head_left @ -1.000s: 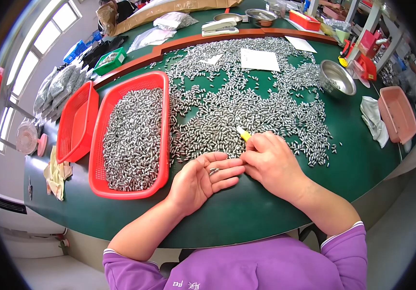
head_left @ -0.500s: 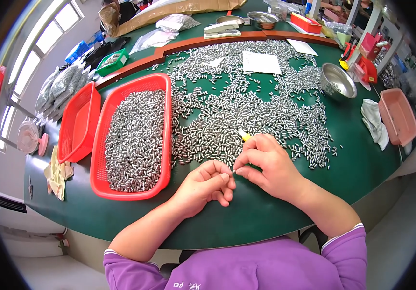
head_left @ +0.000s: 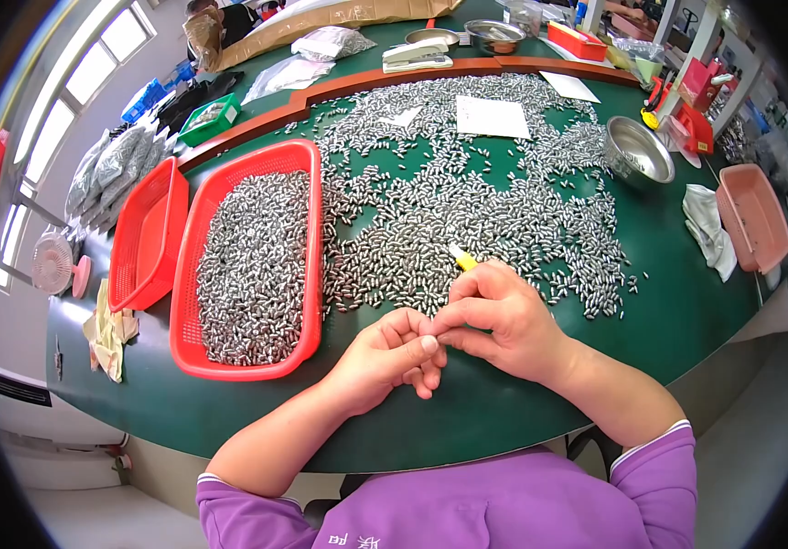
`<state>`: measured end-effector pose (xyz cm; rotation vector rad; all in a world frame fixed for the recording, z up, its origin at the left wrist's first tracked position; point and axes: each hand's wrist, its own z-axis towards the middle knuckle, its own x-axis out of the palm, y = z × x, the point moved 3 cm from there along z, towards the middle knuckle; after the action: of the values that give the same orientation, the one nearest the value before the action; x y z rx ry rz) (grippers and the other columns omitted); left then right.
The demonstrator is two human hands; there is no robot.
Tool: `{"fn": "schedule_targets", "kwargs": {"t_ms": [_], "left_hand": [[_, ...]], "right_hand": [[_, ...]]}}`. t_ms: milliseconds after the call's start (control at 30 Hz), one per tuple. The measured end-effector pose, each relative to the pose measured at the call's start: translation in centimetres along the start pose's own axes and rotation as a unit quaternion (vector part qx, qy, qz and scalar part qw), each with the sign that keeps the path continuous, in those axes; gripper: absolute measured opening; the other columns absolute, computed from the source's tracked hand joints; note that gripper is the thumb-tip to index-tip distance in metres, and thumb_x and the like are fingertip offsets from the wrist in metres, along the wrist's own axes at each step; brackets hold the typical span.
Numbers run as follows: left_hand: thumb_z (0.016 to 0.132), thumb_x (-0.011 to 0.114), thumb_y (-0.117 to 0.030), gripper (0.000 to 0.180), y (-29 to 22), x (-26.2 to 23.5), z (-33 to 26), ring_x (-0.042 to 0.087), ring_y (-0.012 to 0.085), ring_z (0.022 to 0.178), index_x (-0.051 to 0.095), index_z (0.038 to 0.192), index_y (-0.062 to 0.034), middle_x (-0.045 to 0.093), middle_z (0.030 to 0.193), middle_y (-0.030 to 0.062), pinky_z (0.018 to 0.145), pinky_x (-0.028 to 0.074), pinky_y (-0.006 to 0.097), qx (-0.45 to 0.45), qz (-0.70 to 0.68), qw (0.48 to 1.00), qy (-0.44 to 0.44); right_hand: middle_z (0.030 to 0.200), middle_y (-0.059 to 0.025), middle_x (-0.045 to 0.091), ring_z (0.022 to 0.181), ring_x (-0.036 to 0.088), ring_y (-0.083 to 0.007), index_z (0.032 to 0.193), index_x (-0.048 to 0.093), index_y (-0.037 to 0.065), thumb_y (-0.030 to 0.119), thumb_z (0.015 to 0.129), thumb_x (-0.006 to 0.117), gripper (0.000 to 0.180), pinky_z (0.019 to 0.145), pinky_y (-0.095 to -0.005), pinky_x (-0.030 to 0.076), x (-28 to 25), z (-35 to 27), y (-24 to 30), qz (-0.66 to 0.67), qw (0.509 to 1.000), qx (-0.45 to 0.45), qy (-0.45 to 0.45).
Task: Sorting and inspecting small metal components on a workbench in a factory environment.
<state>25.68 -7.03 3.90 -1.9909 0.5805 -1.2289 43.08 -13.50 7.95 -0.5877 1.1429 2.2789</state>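
right of the full red basket [head_left: 238, 371], small metal pieces [head_left: 412, 224] are lying scattered over the green desk [head_left: 467, 416]; more pieces are filling the basket. just right of the basket's near end, the left hand [head_left: 390, 359] is holding its fingers curled under the thumb, and farther right the right hand [head_left: 505, 320] is pressing thumb and forefinger together, meeting the left fingertips; whether a piece is sitting between them cannot be told. a yellow tool [head_left: 466, 262] is showing just beyond the right hand. a second red basket [head_left: 174, 209] is standing just left of the full one.
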Motion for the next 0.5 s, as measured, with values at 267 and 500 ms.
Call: {"fn": "schedule_targets", "kwargs": {"t_ms": [267,500], "left_hand": [[0.104,0.049,-0.02,0.017,0.1,0.0,0.1,0.063,0.014,0.074,0.051,0.11,-0.0047,0.062,0.095,0.0072,0.064,0.055,0.028,0.016,-0.016,1.0,0.007],[0.106,0.044,-0.022,0.02,0.1,-0.1,0.1,0.063,0.0145,0.074,0.051,0.11,-0.0047,0.061,0.094,0.0074,0.064,0.055,0.028,0.044,-0.023,0.999,0.014]], "right_hand": [[0.088,-0.0014,0.058,0.083,0.057,-0.0223,0.088,0.072,0.013,0.01,0.073,0.078,0.016,0.075,-0.035,0.046,-1.1,0.0,-0.5,-0.073,0.996,0.027,-0.044],[0.089,-0.0023,0.058,0.083,0.057,-0.0233,0.089,0.07,0.013,0.012,0.074,0.077,0.017,0.073,-0.0364,0.047,-1.6,0.2,-0.4,-0.163,0.986,0.023,-0.039]]}}
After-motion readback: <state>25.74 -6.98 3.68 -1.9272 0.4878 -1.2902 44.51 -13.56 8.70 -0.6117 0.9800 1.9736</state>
